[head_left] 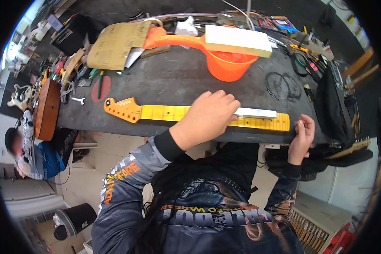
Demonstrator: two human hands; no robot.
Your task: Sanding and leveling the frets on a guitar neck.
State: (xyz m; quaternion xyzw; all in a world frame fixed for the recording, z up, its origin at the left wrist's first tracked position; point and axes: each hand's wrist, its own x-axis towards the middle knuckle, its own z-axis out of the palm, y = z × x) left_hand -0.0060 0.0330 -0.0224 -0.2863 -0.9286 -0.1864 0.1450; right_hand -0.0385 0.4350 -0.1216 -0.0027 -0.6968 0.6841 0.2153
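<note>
A yellow guitar neck [167, 112] lies lengthwise along the table's near edge, its headstock to the left with a row of tuner holes. My left hand [209, 116] reaches across the middle of the neck, fingers closed around a straight silver bar [256, 112] that rests along the fretboard. The hand hides the bar's left part and the frets beneath. Just beyond the neck's right end, my right hand [302, 134] is raised, apart from the neck, with its fingers curled toward the thumb. Whatever may be between those fingertips is too small to make out.
Behind the neck stands an orange bucket [227, 70] with a white block [237, 40] across its top. Cardboard [112, 46], coiled dark wire [279, 86], a wrench [78, 100] and a black bag [332, 106] lie around. A person [42, 158] sits at left beside a brown guitar body [46, 110].
</note>
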